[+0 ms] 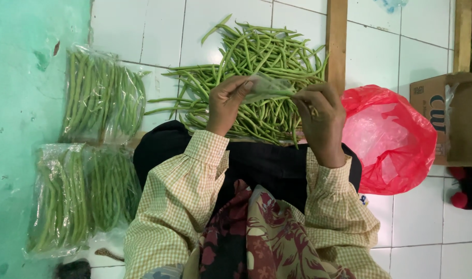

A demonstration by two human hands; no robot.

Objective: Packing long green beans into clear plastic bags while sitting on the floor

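My left hand (226,103) and my right hand (321,119) are raised over my lap, both pinching a thin clear plastic bag (269,87) stretched between them. Just beyond my hands lies a loose heap of long green beans (256,51) on the white tiled floor. The bag looks empty. Both my arms wear yellow checked sleeves.
Several clear bags packed with green beans (99,101) lie at the left along a turquoise wall (19,103). A red plastic bag (396,139) sits right of my right hand, with a cardboard box (453,119) beyond it. A wooden post (336,41) stands behind the heap.
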